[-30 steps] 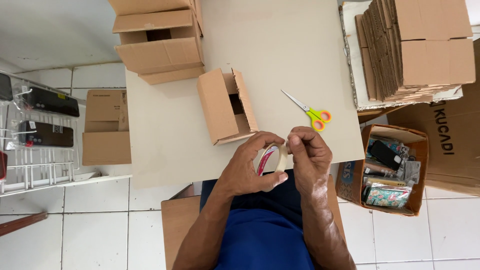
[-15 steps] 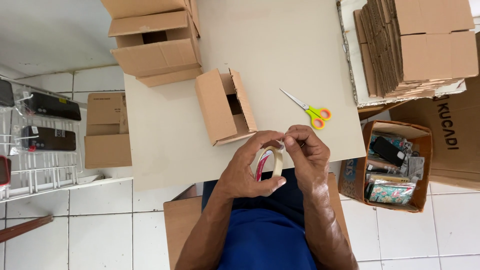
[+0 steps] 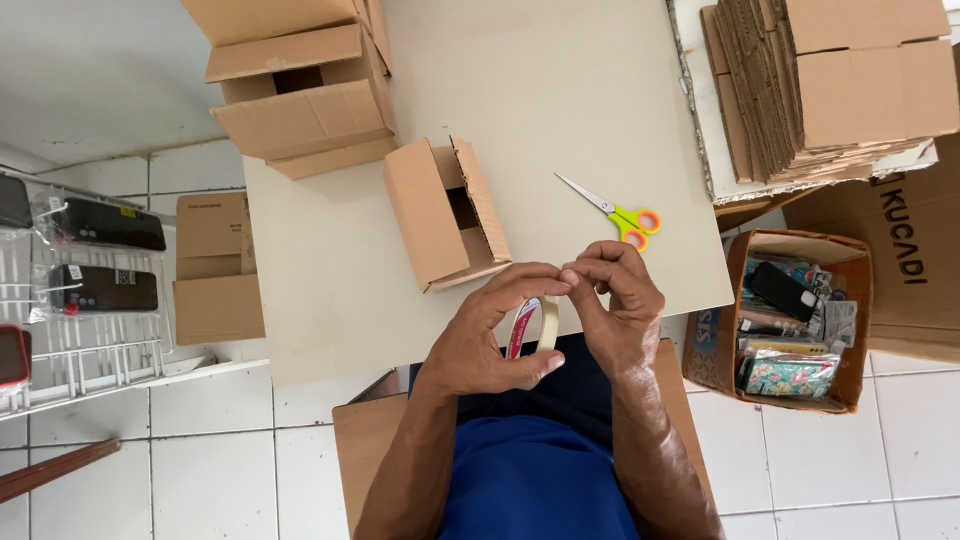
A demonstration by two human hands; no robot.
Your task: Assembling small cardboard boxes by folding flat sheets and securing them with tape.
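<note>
We hold the roll of masking tape [image 3: 530, 328] above the surface's [image 3: 330, 290] near edge, left hand [image 3: 490, 340] clamped on it, right hand [image 3: 618, 305] fingers [image 3: 578, 275] pinched together at its top. No strip shows pulled free, and the small cardboard box [image 3: 445, 212] lies open, untaped.

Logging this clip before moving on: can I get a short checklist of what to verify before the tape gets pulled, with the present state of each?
1. Tape roll gripped by left hand: ok.
2. Right hand fingertips at the roll's top edge: ok.
3. Tape end lifted free: cannot tell, fingers cover it.
4. Small cardboard box lies on the table, its open side turned to the right: ok.
5. Scissors lie right of the box, untouched: ok.
</note>
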